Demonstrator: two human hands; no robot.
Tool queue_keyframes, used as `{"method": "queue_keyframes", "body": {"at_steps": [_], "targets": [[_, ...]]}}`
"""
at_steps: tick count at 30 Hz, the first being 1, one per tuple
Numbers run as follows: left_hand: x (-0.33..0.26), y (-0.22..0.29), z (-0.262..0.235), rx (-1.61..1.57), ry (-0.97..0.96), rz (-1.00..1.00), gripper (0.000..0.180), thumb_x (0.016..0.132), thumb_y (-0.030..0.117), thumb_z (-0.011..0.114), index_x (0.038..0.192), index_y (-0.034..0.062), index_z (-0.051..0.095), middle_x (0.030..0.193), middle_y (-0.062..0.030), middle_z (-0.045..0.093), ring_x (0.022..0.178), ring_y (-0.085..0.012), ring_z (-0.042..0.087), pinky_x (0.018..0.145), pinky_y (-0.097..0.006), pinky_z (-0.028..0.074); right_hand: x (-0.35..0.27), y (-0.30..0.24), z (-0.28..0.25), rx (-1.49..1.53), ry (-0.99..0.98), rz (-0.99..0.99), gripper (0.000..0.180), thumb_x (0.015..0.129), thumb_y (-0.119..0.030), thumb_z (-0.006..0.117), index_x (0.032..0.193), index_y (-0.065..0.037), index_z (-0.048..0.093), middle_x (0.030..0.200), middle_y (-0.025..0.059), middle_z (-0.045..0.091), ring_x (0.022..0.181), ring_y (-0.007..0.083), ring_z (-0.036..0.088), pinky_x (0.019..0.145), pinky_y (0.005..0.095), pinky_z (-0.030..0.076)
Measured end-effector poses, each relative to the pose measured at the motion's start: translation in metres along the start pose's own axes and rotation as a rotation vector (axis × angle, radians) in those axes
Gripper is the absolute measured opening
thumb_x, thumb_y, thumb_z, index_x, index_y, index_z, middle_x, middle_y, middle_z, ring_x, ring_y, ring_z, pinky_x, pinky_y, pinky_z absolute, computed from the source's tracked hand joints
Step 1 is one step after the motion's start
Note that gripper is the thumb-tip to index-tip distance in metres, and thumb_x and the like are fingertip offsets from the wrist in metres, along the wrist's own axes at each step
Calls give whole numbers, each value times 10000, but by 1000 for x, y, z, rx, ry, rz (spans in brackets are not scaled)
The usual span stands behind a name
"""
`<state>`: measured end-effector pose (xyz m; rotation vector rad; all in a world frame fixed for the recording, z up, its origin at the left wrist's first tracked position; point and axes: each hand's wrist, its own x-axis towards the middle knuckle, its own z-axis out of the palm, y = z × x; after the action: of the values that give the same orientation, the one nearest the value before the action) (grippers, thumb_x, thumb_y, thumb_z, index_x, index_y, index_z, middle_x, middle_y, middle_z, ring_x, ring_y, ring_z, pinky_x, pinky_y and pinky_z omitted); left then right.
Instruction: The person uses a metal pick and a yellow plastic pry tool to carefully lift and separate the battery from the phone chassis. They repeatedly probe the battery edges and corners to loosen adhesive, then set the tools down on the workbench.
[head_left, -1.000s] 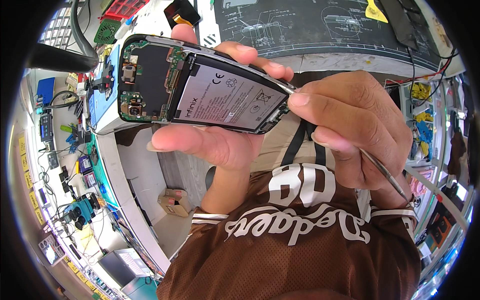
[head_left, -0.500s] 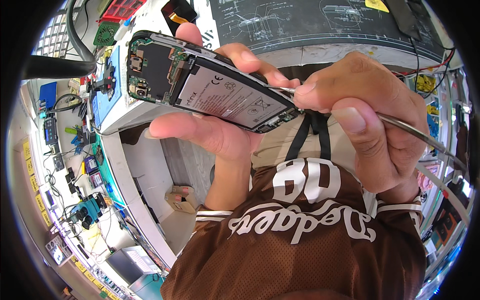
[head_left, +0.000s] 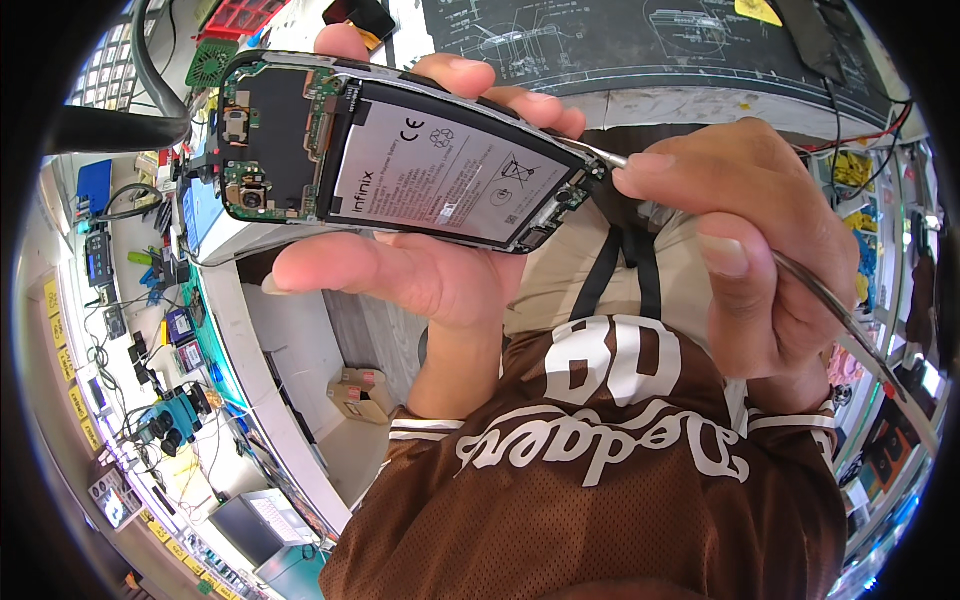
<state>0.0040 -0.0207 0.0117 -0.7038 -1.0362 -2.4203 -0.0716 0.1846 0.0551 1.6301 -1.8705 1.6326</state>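
Over the person's lap, the phone (head_left: 395,155) is held tilted in mid-air, clear of the bench (head_left: 650,112) beyond it; the left hand (head_left: 450,290) grips it from beneath, fingertips along the far edge and thumb beside the near edge; the right hand (head_left: 770,210) is closed around a slim metal tool (head_left: 610,158), whose front end reaches the phone's far edge near the right corner; whether the tip is wedged in or only lies against the edge cannot be told. As far as shows, the phone's back is uncovered, so opening it looks done; the battery (head_left: 445,165) sits in its bay and the green circuit board (head_left: 322,95) lies in the frame, so neither seems to have been taken out; the edge work appears under way and unfinished, and the cover is not back on. Counted, there are one phone, one battery, one tool and two hands; beyond the phone lies one dark mat (head_left: 560,45); below and left of the phone are one cardboard box (head_left: 362,397), one teal microscope (head_left: 172,422) and one open laptop (head_left: 247,530); the small parts left of the phone are too crowded to count.
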Motion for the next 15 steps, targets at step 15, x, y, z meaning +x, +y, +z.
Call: {"method": "queue_keyframes", "body": {"at_steps": [15], "targets": [[-3, -2, 36, -241, 207, 59, 1014, 842, 877, 453, 1622, 278, 208, 1425, -171, 577, 1205, -434, 631, 1044, -681, 470, 1, 3, 6, -22, -25, -58, 246, 1062, -125, 502, 1155, 35, 664, 1026, 177, 731, 854, 240, 672, 743, 348, 541]]}}
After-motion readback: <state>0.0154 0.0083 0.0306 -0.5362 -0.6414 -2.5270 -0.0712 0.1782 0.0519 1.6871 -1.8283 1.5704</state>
